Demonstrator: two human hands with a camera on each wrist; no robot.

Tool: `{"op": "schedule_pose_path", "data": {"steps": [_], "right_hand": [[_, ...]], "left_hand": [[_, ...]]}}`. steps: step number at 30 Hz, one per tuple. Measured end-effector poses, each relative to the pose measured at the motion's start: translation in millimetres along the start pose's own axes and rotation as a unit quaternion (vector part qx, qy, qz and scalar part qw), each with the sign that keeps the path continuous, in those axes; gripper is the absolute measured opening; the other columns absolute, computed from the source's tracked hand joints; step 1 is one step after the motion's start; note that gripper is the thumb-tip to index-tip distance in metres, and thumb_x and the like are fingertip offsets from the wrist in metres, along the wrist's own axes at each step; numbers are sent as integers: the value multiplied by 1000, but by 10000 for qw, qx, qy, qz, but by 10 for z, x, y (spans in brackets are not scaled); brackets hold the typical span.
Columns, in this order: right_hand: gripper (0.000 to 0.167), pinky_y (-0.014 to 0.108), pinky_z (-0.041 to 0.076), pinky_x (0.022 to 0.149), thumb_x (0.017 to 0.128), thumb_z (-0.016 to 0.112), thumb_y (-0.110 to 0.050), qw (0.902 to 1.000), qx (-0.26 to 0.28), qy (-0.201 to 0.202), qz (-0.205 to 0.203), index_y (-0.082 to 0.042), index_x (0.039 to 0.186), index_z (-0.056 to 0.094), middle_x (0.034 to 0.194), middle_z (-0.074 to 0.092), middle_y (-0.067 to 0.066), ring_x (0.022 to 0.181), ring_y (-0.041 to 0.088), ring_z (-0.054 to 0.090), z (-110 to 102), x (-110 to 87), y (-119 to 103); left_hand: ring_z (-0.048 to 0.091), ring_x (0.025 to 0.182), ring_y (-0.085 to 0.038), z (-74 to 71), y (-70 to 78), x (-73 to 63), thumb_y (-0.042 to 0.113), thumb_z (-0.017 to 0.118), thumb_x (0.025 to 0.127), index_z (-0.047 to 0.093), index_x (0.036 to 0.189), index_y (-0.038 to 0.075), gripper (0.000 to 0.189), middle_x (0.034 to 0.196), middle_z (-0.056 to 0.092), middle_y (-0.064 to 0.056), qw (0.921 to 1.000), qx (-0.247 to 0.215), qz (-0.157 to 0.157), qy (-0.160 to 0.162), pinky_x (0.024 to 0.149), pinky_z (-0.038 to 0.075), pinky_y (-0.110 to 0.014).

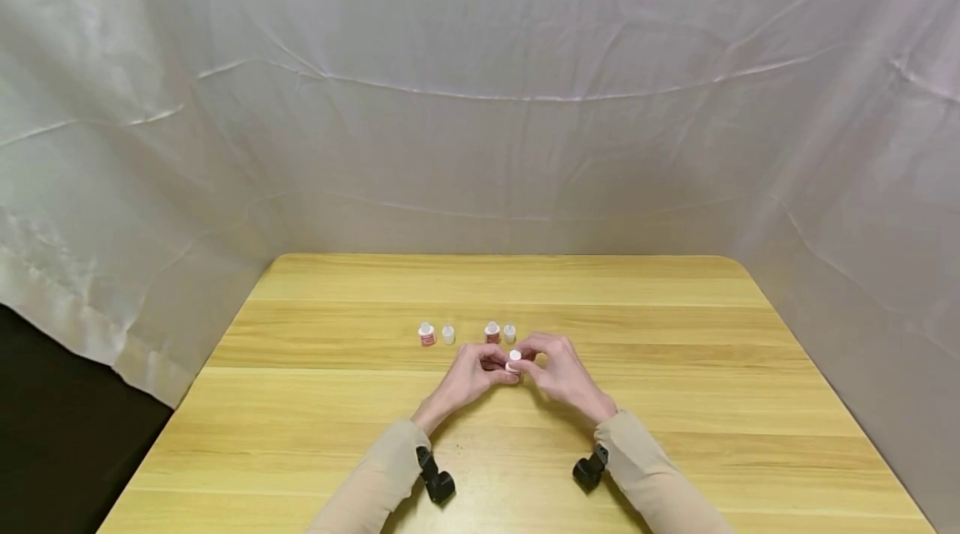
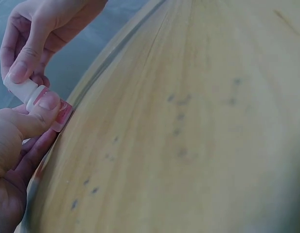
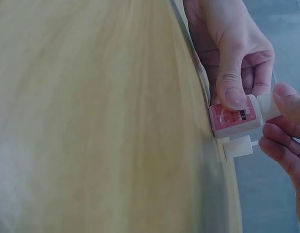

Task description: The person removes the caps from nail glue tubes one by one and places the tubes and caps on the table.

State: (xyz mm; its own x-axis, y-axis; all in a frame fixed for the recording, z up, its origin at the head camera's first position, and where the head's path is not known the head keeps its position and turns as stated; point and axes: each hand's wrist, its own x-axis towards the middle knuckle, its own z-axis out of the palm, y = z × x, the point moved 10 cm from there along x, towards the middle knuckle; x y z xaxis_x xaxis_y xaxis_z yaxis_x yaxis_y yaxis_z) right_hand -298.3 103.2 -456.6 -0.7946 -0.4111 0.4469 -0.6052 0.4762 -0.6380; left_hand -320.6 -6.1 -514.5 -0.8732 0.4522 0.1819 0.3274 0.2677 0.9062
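My left hand (image 1: pixel 470 376) grips a small white bottle (image 3: pixel 235 119) with a pink label, thumb laid across the label. From the other side my right hand (image 1: pixel 561 371) pinches the bottle's white cap (image 2: pixel 19 89) between thumb and fingers. The cap sits at the bottle's neck, and the bottle is upright near the tabletop in the head view. Just beyond the hands stand a second pink-labelled bottle (image 1: pixel 492 332) and a loose white cap (image 1: pixel 509 333) with a thin stem pointing up.
Farther left on the wooden table (image 1: pixel 337 417) stand another pink-labelled bottle (image 1: pixel 427 335) and its neighbouring loose cap (image 1: pixel 448 335), stem up. A grey curtain (image 1: pixel 525 142) hangs behind the table and along its sides.
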Motion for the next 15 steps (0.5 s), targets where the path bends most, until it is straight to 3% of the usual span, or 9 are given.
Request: {"op": "schedule_pose_path", "data": {"steps": [5,15], "right_hand": [[11,26,60,75,83,80,-5,9998,137,19,-123,-8,93,75,86,75,2,76,7,67,1,1,-9],[13,26,61,70,81,82,-9,9997,206,52,113,-6,91,74,83,75,5,72,6,66,-12,22,27]], "left_hand": [[74,87,-19,-7,-5,2,10,82,82,76,99,5,19,95,78,-12,10000,-35,-44,28,78,59,-18],[75,85,-21,-10,6,-3,9,83,80,76,100,5,21,95,78,-13,9999,-114,-54,60,77,59,-18]]}}
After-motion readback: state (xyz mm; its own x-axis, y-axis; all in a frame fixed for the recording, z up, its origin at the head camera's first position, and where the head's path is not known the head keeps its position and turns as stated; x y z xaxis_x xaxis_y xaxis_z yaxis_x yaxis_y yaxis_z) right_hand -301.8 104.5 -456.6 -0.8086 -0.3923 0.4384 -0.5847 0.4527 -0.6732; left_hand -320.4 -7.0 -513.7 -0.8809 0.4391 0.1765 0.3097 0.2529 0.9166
